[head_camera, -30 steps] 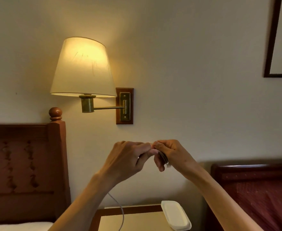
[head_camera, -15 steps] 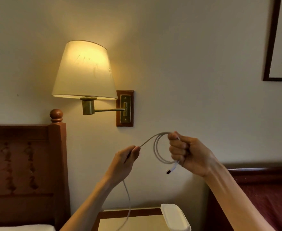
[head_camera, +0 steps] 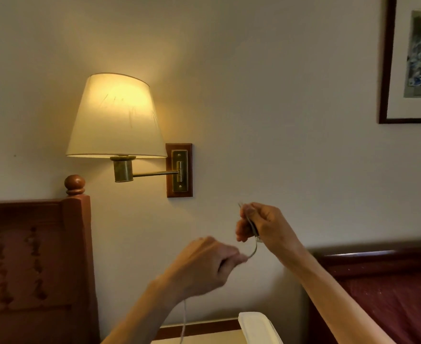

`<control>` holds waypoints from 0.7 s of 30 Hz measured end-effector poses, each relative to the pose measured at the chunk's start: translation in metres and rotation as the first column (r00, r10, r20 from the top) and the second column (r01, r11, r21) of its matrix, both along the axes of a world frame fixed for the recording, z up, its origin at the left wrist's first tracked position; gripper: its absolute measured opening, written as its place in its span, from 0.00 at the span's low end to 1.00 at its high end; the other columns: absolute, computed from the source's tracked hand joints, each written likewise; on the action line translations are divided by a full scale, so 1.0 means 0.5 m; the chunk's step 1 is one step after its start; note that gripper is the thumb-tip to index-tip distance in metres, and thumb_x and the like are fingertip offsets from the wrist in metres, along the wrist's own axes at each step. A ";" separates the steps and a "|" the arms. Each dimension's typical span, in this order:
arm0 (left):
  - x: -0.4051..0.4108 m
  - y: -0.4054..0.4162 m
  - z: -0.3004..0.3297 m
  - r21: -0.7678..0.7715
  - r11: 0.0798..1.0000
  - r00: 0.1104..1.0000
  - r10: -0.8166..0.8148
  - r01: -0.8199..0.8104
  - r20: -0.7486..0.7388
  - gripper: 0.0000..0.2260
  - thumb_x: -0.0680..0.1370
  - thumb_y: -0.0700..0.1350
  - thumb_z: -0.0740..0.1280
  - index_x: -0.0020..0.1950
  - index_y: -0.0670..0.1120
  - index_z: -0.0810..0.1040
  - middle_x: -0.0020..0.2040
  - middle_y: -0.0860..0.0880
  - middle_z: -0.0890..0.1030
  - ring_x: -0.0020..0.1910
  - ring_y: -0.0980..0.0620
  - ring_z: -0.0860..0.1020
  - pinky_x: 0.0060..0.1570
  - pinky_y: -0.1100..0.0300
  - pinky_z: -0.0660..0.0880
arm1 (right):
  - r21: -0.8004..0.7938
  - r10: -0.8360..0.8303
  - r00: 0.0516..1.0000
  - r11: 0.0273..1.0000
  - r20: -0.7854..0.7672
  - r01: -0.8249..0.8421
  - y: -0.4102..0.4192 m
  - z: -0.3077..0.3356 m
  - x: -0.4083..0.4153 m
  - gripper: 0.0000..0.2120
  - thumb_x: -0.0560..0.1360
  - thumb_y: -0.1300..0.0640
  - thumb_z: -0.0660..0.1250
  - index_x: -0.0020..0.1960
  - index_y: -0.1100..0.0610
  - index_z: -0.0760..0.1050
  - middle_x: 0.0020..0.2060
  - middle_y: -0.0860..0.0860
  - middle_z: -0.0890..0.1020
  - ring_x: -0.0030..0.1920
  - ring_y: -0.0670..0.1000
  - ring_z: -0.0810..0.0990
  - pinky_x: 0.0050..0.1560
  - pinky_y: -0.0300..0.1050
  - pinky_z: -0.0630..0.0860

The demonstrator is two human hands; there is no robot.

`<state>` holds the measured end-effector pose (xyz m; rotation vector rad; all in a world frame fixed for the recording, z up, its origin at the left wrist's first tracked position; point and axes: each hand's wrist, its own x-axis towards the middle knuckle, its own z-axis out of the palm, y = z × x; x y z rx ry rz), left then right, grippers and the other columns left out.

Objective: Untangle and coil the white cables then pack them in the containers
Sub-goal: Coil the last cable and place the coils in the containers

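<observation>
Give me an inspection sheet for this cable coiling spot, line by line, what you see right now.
Surface: nightstand top, only a strip visible at the bottom edge.
Job's things: white cable; white container on the nightstand.
Clutter: nothing seen.
Hands: right hand grips the cable loops; left hand, blurred, pinches the strand.
Cables: the strand spans both hands; the tail hangs below the left wrist toward the nightstand.
Surroundings: lit wall lamp, wooden headboard, framed picture.

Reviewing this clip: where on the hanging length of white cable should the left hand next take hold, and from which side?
Just below the left hand, where the white cable hangs straight and free toward the nightstand. Come from its left, pinching across it; the right hand already grips the coiled part.
</observation>
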<state>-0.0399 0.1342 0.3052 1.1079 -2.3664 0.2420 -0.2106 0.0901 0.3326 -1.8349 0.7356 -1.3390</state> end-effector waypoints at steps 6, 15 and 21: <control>0.029 -0.021 0.047 -0.461 0.886 0.998 0.033 -0.058 -0.062 0.15 0.83 0.55 0.57 0.43 0.50 0.75 0.33 0.58 0.72 0.29 0.60 0.67 0.32 0.72 0.60 | -0.104 -0.016 0.969 0.995 -0.245 -0.010 0.018 -0.006 0.010 0.18 0.83 0.55 0.56 0.40 0.61 0.74 0.24 0.50 0.76 0.24 0.48 0.72 0.31 0.40 0.70; 0.046 -0.063 0.036 -0.401 0.909 0.940 -0.034 -0.111 -0.339 0.20 0.82 0.61 0.53 0.41 0.49 0.73 0.31 0.58 0.71 0.28 0.58 0.69 0.30 0.69 0.63 | 0.383 0.448 0.891 0.813 0.071 -0.439 0.027 0.014 -0.003 0.19 0.85 0.53 0.48 0.41 0.57 0.71 0.27 0.51 0.71 0.26 0.46 0.61 0.29 0.38 0.65; 0.100 -0.103 -0.034 -0.167 0.986 0.846 -0.084 -0.006 -0.526 0.17 0.83 0.52 0.56 0.38 0.48 0.73 0.30 0.59 0.71 0.27 0.58 0.69 0.30 0.65 0.64 | 0.368 0.459 0.700 0.619 0.548 -0.694 0.015 0.020 -0.008 0.14 0.82 0.52 0.53 0.42 0.57 0.70 0.24 0.46 0.61 0.25 0.45 0.55 0.27 0.38 0.57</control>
